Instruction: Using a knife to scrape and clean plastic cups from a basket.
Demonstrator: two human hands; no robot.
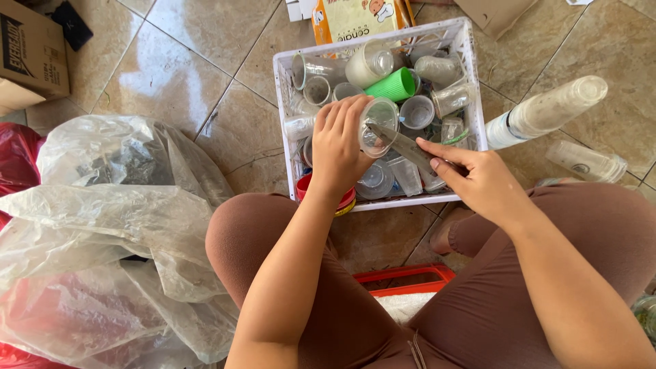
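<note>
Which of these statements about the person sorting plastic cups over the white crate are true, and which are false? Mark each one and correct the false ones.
1. The left hand holds a clear plastic cup above the white crate. True.
2. The right hand holds a pair of scissors. False: it holds a knife, its tip at the cup.
3. A green cup lies in the crate. True.
4. The crate stands on a wooden table. False: it stands on a tiled floor.
5. Crumpled clear plastic bags lie on the person's left. True.
</note>
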